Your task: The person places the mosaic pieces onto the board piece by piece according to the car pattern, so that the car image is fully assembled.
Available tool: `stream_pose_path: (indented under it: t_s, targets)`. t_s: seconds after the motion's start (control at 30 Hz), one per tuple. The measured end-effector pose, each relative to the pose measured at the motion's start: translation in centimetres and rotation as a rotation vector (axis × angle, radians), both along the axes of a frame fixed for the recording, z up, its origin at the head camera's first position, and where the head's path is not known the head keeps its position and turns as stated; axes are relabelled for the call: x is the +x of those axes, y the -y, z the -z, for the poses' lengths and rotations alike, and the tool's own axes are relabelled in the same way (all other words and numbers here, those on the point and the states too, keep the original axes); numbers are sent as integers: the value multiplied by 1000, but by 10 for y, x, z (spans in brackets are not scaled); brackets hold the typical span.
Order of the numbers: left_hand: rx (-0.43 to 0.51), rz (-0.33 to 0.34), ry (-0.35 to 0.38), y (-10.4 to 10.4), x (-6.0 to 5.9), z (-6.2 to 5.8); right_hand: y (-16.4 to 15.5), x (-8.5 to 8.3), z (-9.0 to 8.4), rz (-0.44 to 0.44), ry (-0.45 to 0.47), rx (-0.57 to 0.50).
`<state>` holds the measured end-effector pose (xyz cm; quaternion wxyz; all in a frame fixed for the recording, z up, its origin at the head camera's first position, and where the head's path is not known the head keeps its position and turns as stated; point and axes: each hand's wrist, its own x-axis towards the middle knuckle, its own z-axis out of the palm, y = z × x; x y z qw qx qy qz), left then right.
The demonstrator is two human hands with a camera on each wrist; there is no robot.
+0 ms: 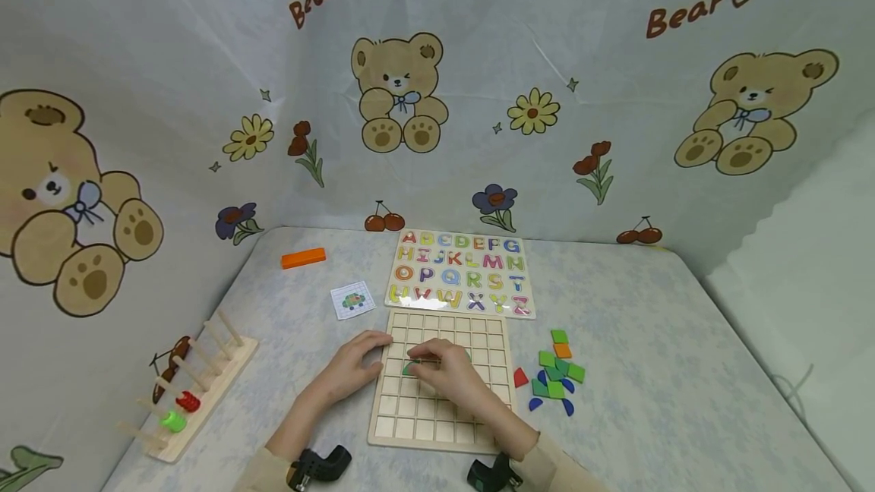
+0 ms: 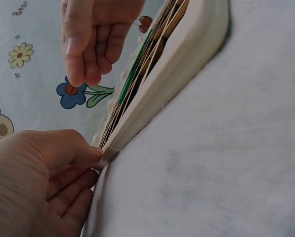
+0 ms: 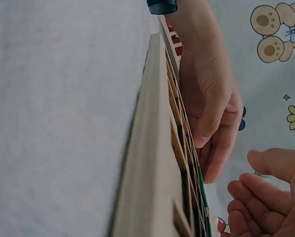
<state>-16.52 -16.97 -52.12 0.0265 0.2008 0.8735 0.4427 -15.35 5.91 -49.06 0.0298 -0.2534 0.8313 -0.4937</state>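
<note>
My left hand (image 1: pixel 352 367) rests at the left edge of a wooden grid board (image 1: pixel 440 435), with thumb and fingertips touching its rim. The right hand (image 1: pixel 447 370) hovers over the board's upper middle, thumb and fingers apart with nothing visible between them. Close to its thumb lies a green piece (image 1: pixel 408 369) in a cell of the grid. Another bit of green shows just behind the right hand, mostly hidden by it. Seen edge-on in the left wrist view, a green strip (image 2: pixel 135 74) stands out along the board, below the right fingers.
Right of the board lie loose green, blue, orange and red pieces (image 1: pixel 556 389). A letter puzzle (image 1: pixel 459 272) adjoins its far edge. On the left are a picture card (image 1: pixel 352 301), an orange block (image 1: pixel 304 258) and a wooden peg rack (image 1: pixel 205 401) with colored beads.
</note>
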Motion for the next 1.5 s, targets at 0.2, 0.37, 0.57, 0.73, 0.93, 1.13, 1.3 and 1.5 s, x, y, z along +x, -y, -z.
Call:
stream_pose_path:
  t_s: [0.2, 0.37, 0.57, 0.73, 0.93, 1.13, 1.3, 1.5]
  targets:
    - [5, 0, 3, 0, 0, 0, -7, 6, -18, -7, 38, 8]
    - [0, -6, -4, -1, 0, 0, -30, 7, -26, 38, 39, 23]
    - [-3, -8, -8, 0, 0, 1, -70, 1, -25, 159, 39, 44]
    - [-6, 0, 0, 0, -1, 1, -107, -5, -22, 285, 40, 56]
    - [0, -6, 2, 0, -1, -2, -143, -12, -21, 400, 31, 111]
    - [-3, -18, 6, -1, 0, -1, -175, -26, -5, 549, 3, 199]
    - [-5, -20, 2, -2, -1, -1, -192, -28, -7, 630, 69, 211]
    - [-8, -21, 4, -1, -1, -1, -203, -35, 0, 652, 82, 256]
